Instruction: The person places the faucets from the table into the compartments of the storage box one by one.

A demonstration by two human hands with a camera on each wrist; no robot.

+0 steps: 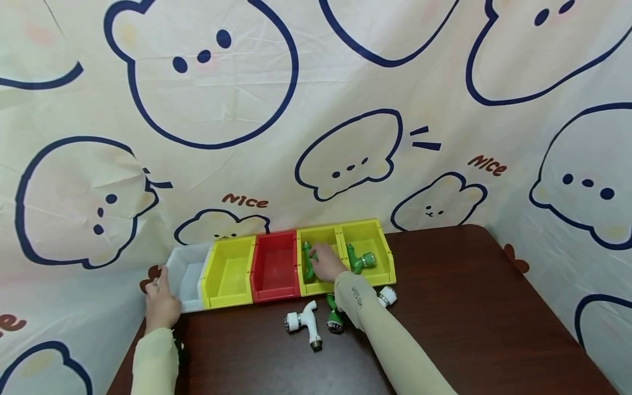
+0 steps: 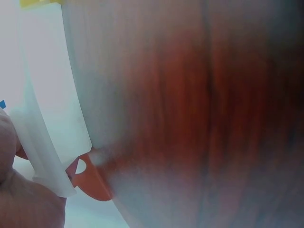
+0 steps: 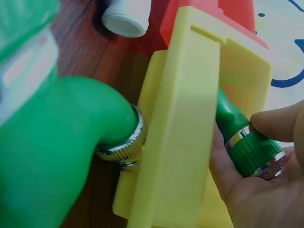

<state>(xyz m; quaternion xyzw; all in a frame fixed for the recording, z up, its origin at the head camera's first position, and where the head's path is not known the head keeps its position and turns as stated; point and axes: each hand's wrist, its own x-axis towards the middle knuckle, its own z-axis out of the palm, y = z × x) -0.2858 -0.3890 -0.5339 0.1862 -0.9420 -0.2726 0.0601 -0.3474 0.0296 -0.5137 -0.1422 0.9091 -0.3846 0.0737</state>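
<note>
My right hand (image 1: 327, 263) reaches into the third colored bin from the left, a yellow bin (image 1: 323, 237). Its thumb and fingers pinch the ribbed end of a green faucet (image 3: 251, 152) there. To the right, another green faucet (image 1: 360, 260) lies in the end yellow bin (image 1: 377, 233). At the far left, my left hand (image 1: 162, 307) grips the side wall of a white bin (image 1: 190, 280). On the table in front of the row lie a white faucet (image 1: 306, 323) and a green faucet (image 1: 334, 318). A white-handled faucet (image 1: 387, 296) is partly hidden by my right forearm.
Between the white bin and the right-hand bins stand a yellow bin (image 1: 229, 271) and a red bin (image 1: 275, 266), joined in one row. The row sits near the back of a dark wooden table (image 1: 459, 307). A patterned cloth (image 1: 345, 99) hangs close behind.
</note>
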